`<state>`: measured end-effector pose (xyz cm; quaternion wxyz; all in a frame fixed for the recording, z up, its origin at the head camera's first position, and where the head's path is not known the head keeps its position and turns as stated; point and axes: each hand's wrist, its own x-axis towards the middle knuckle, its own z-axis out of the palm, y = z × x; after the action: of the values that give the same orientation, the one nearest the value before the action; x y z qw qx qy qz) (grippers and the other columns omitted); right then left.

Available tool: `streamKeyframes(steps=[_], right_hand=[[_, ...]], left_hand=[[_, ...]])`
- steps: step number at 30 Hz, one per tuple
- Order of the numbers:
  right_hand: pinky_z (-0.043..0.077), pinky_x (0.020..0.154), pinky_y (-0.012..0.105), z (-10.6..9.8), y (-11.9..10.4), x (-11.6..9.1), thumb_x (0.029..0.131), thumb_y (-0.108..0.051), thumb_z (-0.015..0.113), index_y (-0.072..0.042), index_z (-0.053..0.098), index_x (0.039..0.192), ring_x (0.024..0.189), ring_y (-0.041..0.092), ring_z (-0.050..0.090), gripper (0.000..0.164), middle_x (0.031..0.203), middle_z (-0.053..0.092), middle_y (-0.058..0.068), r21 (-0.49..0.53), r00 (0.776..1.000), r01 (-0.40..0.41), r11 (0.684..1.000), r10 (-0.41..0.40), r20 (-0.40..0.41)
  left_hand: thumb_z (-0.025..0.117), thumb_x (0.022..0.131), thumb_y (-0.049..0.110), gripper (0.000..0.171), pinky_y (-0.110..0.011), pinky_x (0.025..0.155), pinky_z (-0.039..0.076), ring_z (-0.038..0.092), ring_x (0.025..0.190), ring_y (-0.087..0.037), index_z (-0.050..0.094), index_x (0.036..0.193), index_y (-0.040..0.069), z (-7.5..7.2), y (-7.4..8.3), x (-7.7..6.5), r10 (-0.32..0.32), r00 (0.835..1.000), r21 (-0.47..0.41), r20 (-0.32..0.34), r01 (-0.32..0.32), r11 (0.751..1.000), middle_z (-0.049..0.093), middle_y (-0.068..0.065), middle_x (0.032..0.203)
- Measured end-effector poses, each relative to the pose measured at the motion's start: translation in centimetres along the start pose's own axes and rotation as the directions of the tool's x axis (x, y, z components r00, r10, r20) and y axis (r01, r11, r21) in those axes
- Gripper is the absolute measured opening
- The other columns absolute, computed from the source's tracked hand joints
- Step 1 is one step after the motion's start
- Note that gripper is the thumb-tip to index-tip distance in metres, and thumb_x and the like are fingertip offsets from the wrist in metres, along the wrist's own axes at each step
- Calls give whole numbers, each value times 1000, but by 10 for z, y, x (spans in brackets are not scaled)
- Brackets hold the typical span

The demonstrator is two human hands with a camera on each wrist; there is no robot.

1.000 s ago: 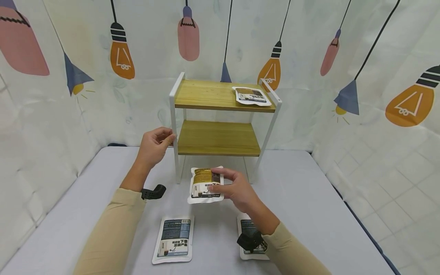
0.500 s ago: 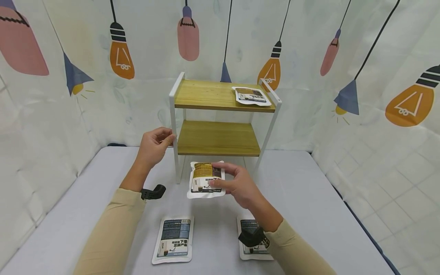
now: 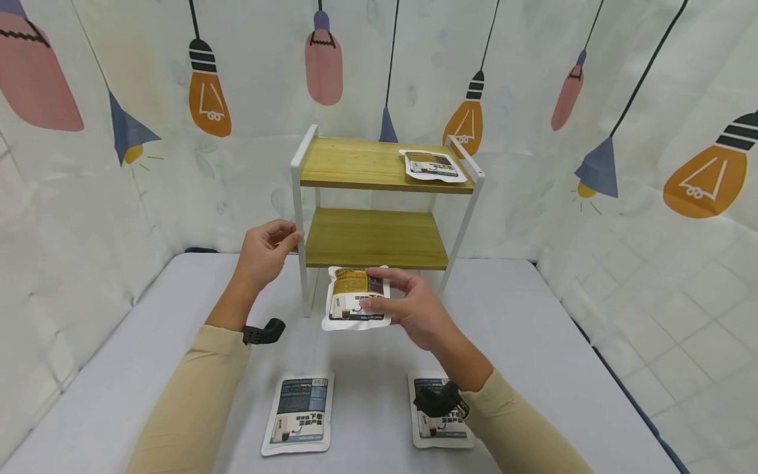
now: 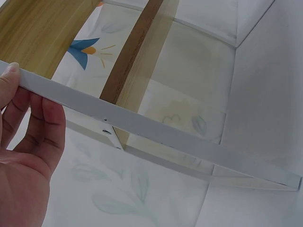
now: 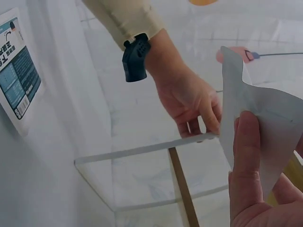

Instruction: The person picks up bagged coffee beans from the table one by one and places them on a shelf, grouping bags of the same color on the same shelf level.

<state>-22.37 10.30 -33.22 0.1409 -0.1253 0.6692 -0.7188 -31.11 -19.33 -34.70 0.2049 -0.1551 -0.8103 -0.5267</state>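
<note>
My right hand pinches a white pouch with a yellow and black label, thumb on its printed face and fingers behind. It is held in the air just below the front edge of the lower board. In the right wrist view the plain back of the pouch faces the camera. My left hand grips the white front-left post of a two-tier shelf, thumb on one side and curled fingers on the other, as the left wrist view confirms. Another yellow-labelled pouch lies on the right of the top board.
Two blue-labelled pouches lie flat on the white table: one at the front left, and one at the front right, partly covered by the right wrist's black camera strap. A patterned fabric backdrop stands behind the shelf.
The pouch in my right hand has risen and moved forward, toward the lower board. My left hand has stayed on the post.
</note>
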Motion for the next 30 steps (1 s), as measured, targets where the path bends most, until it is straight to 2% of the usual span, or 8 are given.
streamKeyframes(steps=[6,11,18,25,30], right_hand=[[64,84,39,1,-8,2,86,5,76,-11,63,140,107,27,69,58,135,52,15,10,1000,-9,1000,9,-10],[63,83,36,2,-12,3,86,6,76,-11,63,140,109,27,68,57,138,52,15,23,1000,-1,1000,1,-9],[63,86,38,2,-22,2,87,6,75,-11,64,139,111,31,67,55,141,52,15,30,1000,22,999,-22,-5],[62,87,35,5,-31,4,87,6,74,-9,63,139,113,31,65,55,143,50,15,35,999,45,998,-45,3],[62,85,32,7,-37,5,87,8,74,-8,63,138,111,29,66,55,141,53,16,43,999,51,998,-51,1]], left_hand=[[66,101,25,29,-10,81,56,69,85,-4,70,115,0,-1,3,-1,-11,1000,-13,1,11,1000,72,-21,107],[67,101,24,29,-11,81,56,69,84,-3,70,114,-2,0,4,0,-5,1000,-15,-10,5,1000,72,-20,105],[67,101,22,28,-12,80,57,68,83,-3,70,114,-2,1,6,0,-3,1000,-27,-8,3,1000,72,-11,100],[67,101,19,26,-12,79,57,68,83,-2,70,114,-3,0,6,0,8,1000,-36,-2,-8,999,71,-13,101],[67,101,22,27,-14,80,58,69,82,-2,70,113,-2,0,4,0,-3,1000,-43,-10,2,999,73,-3,98]])
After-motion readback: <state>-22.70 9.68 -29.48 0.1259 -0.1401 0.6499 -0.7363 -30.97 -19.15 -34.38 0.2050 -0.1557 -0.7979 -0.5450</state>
